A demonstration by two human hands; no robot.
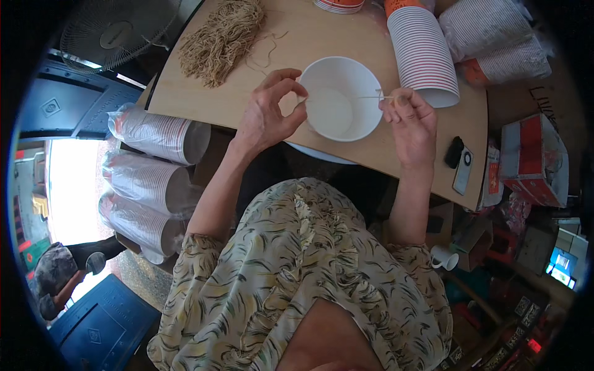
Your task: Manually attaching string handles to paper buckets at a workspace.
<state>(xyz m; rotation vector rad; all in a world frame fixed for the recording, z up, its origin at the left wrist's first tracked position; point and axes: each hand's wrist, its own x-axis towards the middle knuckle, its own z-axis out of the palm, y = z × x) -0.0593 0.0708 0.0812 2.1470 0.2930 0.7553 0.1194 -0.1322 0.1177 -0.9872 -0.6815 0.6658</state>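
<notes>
A white paper bowl (341, 99) lies at the near edge of the wooden table (322, 37), its open mouth facing me. A thin tan string (365, 97) stretches across the bowl's mouth. My left hand (269, 111) pinches one end of the string at the bowl's left rim between thumb and forefinger. My right hand (408, 120) pinches the other end at the bowl's right rim. A bundle of the same tan string (223, 40) lies on the table to the far left.
Long stacks of red-and-white paper cups (424, 52) lie on the table at the right, more (495, 37) behind them. Wrapped cup stacks (154, 133) lie left of the table. A black remote and phone (459, 162) rest at the table's right edge. A fan (114, 31) stands far left.
</notes>
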